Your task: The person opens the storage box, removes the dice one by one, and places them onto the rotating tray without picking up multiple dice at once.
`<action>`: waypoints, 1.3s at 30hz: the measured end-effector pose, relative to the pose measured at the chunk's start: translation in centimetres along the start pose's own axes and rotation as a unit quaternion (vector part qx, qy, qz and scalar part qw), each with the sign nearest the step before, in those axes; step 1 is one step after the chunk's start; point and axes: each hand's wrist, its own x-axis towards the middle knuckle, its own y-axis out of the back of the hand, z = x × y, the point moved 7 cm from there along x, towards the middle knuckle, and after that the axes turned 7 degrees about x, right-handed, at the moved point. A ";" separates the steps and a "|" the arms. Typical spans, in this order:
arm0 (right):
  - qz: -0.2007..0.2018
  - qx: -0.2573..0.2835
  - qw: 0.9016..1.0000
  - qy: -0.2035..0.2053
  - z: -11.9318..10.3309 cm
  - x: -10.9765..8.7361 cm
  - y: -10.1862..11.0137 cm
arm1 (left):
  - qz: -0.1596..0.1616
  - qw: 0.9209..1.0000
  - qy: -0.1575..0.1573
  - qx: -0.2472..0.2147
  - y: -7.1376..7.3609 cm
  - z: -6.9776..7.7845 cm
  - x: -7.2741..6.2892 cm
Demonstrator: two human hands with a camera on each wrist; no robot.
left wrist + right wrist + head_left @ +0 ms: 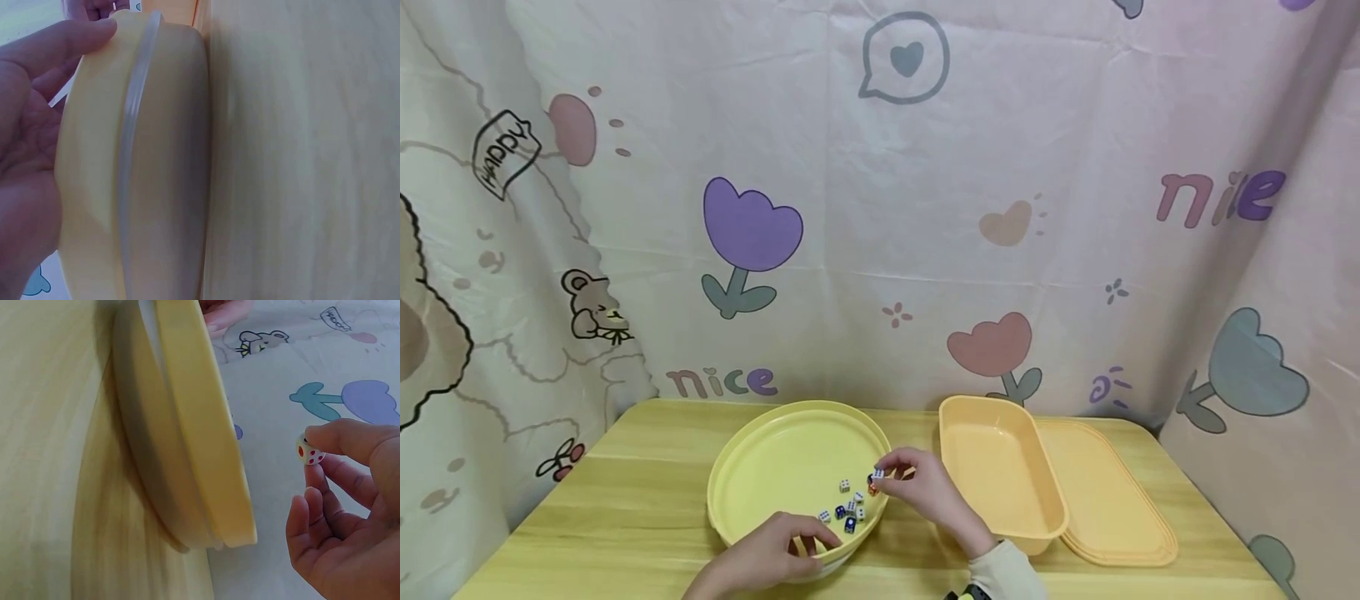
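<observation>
A round yellow tray [775, 475] with a raised rim sits on the wooden table. My left hand [775, 546] is at its near rim, thumb on the outer side and fingers curled over the top. My right hand [925, 487], above the tray's right edge, pinches a white die [310, 450] between thumb and fingertips. Red pips show on this die in the right wrist view. Several small dice lie inside the tray at its right, white ones [845, 485], dark blue ones [850, 525] and an orange-red one [873, 490].
To the right of the tray stands a deep orange rectangular container [992, 458]. A flat orange lid [1112, 492] lies beside it, partly behind its wall. A printed cloth [865, 208] hangs behind the wooden table [617, 500].
</observation>
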 end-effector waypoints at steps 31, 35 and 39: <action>0.016 -0.032 0.999 0.011 -0.2 0.3 -1.1 | 0.014 1.000 0.008 0.008 0.5 0.0 -1.1; 0.023 -0.034 0.999 0.009 -0.3 0.3 -0.8 | 0.021 1.000 0.003 0.013 0.6 0.1 -1.2; 0.029 -0.047 0.998 0.013 -0.3 0.3 -0.5 | 0.024 1.000 -0.001 0.017 0.6 0.1 -1.2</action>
